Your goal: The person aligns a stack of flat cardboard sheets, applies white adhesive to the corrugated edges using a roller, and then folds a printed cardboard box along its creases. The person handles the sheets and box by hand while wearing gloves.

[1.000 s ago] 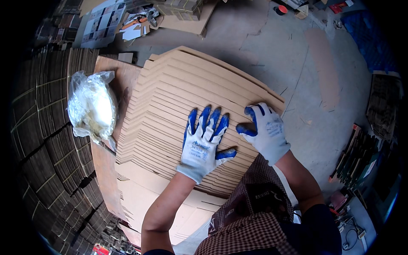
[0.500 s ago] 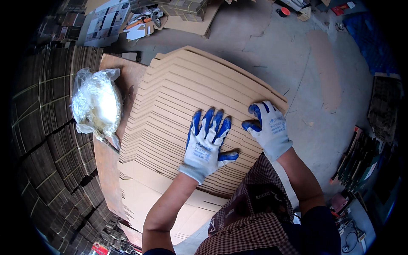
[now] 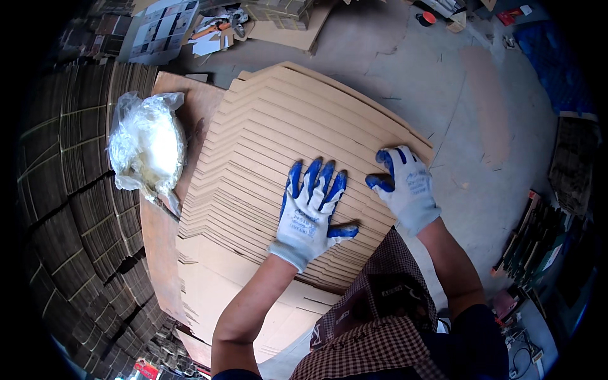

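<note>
A fanned stack of flat brown cardboard sheets (image 3: 266, 149) lies in front of me, its edges overlapping in many steps. My left hand (image 3: 307, 218), in a white glove with blue-coated fingers, lies flat on the sheets with fingers spread and thumb out to the right. At the stack's right edge is my right hand (image 3: 408, 187), gloved the same way. Its fingers are bent and its thumb stands apart from them, touching the top sheets. Nothing shows between that thumb and the fingers; the outer fingertips are partly hidden.
A wooden board (image 3: 158, 240) shows under the stack's left side, with a crumpled clear plastic bag (image 3: 149, 145) on it. Tied cardboard bundles (image 3: 79, 209) are piled at the left. A blue pallet (image 3: 554, 69) and an upright row of boards (image 3: 535, 237) stand on the right.
The view has shifted slightly. Both hands stay in nearly the same places on the cardboard sheets, and their poses look almost unchanged.
</note>
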Action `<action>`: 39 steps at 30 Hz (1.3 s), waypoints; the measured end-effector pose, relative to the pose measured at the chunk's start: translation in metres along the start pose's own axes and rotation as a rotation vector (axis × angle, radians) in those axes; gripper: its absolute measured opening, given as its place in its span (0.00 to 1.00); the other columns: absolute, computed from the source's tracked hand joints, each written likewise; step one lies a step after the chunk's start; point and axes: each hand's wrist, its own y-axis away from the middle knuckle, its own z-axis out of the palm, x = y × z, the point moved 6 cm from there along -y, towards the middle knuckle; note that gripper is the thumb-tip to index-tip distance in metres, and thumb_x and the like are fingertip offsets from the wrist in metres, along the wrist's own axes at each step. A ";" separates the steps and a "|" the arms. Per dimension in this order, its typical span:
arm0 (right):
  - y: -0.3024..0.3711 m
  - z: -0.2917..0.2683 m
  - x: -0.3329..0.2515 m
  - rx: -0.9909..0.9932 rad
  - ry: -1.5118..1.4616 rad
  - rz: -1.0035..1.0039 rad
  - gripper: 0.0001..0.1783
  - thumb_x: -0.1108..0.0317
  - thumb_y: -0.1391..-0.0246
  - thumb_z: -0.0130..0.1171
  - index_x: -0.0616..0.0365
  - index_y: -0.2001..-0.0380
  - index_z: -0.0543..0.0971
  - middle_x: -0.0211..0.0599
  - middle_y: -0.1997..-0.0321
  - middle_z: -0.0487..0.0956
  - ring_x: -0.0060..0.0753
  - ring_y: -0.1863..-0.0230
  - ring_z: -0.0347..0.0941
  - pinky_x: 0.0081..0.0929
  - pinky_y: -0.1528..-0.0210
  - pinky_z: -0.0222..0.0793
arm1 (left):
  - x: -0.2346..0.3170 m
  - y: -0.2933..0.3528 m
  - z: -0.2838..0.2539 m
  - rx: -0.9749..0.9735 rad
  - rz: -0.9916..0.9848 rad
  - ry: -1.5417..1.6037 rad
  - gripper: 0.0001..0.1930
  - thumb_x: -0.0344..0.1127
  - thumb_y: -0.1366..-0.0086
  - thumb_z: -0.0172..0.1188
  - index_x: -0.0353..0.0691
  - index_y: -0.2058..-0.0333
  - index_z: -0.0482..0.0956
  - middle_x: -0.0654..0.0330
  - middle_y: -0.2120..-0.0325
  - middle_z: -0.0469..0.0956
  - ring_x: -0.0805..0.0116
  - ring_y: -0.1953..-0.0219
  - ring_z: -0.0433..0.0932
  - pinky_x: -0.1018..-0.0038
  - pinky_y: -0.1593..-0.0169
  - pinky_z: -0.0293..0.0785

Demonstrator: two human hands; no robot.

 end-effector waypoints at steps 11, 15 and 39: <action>0.010 0.012 -0.008 0.081 0.150 -0.099 0.37 0.48 0.53 0.73 0.43 0.40 0.73 0.34 0.43 0.73 0.41 0.45 0.71 0.44 0.44 0.68 | 0.000 0.007 0.005 -0.053 -0.020 -0.039 0.56 0.78 0.45 0.53 0.46 0.27 0.54 0.53 0.26 0.48 0.50 0.24 0.47 0.47 0.23 0.33; 0.009 0.012 -0.007 0.057 0.161 -0.078 0.38 0.48 0.54 0.73 0.43 0.40 0.73 0.34 0.42 0.72 0.42 0.44 0.70 0.44 0.43 0.68 | 0.000 0.008 0.005 -0.059 -0.034 -0.019 0.56 0.78 0.46 0.54 0.45 0.28 0.54 0.53 0.26 0.49 0.50 0.24 0.46 0.47 0.23 0.33; 0.006 0.007 -0.006 0.122 0.061 -0.125 0.31 0.60 0.53 0.73 0.47 0.45 0.75 0.39 0.45 0.73 0.46 0.44 0.71 0.44 0.41 0.68 | 0.000 -0.003 0.002 0.021 -0.022 -0.018 0.55 0.76 0.45 0.55 0.40 0.30 0.59 0.52 0.28 0.55 0.55 0.24 0.47 0.51 0.22 0.34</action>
